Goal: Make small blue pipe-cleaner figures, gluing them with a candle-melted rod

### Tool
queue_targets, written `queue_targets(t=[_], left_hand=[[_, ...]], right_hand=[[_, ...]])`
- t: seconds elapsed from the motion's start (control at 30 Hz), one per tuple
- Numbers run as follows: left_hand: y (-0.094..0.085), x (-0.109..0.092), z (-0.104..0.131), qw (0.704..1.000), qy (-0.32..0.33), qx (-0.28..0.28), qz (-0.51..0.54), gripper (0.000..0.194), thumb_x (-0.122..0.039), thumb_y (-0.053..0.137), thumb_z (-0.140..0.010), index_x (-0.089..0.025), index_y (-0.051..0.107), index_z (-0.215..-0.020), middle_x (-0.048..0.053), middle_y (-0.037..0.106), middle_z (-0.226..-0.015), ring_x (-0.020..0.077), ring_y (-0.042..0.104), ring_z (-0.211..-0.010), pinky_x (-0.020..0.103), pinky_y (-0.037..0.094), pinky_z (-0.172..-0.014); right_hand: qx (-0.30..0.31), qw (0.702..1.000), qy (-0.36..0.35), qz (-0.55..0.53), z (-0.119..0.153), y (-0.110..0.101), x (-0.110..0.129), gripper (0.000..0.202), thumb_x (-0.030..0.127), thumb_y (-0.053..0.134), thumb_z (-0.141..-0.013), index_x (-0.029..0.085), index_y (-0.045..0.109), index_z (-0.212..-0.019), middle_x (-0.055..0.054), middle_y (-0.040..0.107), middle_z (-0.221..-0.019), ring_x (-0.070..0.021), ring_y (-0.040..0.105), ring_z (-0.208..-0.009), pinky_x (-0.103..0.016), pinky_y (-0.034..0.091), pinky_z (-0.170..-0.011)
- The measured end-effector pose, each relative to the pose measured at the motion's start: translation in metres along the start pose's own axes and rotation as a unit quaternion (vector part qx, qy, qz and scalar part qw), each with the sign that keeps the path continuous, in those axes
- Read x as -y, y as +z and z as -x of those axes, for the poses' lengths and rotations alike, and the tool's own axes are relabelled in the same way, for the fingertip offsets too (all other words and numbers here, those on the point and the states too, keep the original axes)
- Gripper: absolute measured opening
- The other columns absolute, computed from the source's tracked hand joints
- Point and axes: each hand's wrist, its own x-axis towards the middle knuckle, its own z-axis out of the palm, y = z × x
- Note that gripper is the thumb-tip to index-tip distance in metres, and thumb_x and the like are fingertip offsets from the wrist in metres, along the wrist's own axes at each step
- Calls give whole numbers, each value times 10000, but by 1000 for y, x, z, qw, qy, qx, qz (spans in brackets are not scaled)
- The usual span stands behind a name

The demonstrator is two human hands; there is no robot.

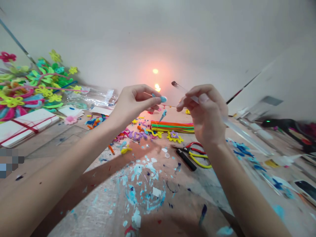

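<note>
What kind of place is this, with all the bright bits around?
Probably a craft workspace: pipe-cleaner-like flowers stand at the left, scissors lie on the worktop, and light-blue paint-like smears surround scattered scraps.

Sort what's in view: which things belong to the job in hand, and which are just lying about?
In the job:
blue piece, in the left hand
dark-tipped stick, in the right hand

Apparently just lying about:
red-and-yellow-handled tool
black stick
striped bundle
fuzzy flowers
</note>
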Motion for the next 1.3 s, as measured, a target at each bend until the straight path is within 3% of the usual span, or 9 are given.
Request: queue_targets(t=[0.17, 0.37, 0.57, 0.7, 1.1, 1.3], left_hand=[[1, -1, 0, 1000, 8, 9, 16, 164, -276, 754, -784, -159, 734, -897, 40, 751, -727, 156, 723, -685, 292, 608, -713], [1, -1, 0, 999, 23, 21, 31, 138, -240, 749, -790, -153, 728, -895, 39, 757, -746, 156, 728, -701, 287, 610, -709], [2, -3, 1, 999, 18, 28, 41, 121, -221, 742, -790, -151, 711, -884, 36, 756, -742, 168, 742, -721, 288, 618, -715], [3, -4, 2, 999, 8, 32, 34, 129, -234, 735, -793, -149, 702, -885, 33, 752, -732, 179, 748, -734, 295, 623, -725], [4, -5, 2, 999, -6, 40, 34, 157, -250, 739, -788, -149, 710, -905, 53, 761, -780, 186, 748, -767, 299, 617, -736], [4, -5, 3, 998, -8, 44, 39, 139, -246, 734, -792, -158, 721, -900, 63, 762, -792, 188, 746, -768, 303, 616, -741]], right_hand=[[31, 999, -18, 30, 2, 0, -3, 173, 395, 569, -909, 279, 623, -1026, 15, 662, -802, -154, 679, -767, -347, 566, -752], [22, 996, -77, 48, 5, -2, 0, 59, 269, 632, -891, 271, 681, -923, 26, 617, -747, -121, 622, -646, -290, 521, -592], [-3, 993, -79, 92, 7, 2, 7, 92, 311, 633, -906, 268, 689, -847, 25, 594, -648, -122, 564, -538, -292, 462, -500], [-11, 990, -68, 126, 8, 3, 10, 112, 351, 637, -904, 277, 673, -827, 19, 597, -635, -135, 567, -537, -305, 463, -504], [-7, 988, -83, 133, 10, 5, 14, 74, 278, 631, -902, 260, 673, -845, 27, 606, -649, -127, 566, -547, -305, 476, -535], [10, 982, -63, 178, 11, 4, 18, 96, 332, 617, -917, 286, 672, -852, 13, 625, -664, -158, 588, -583, -348, 504, -586]])
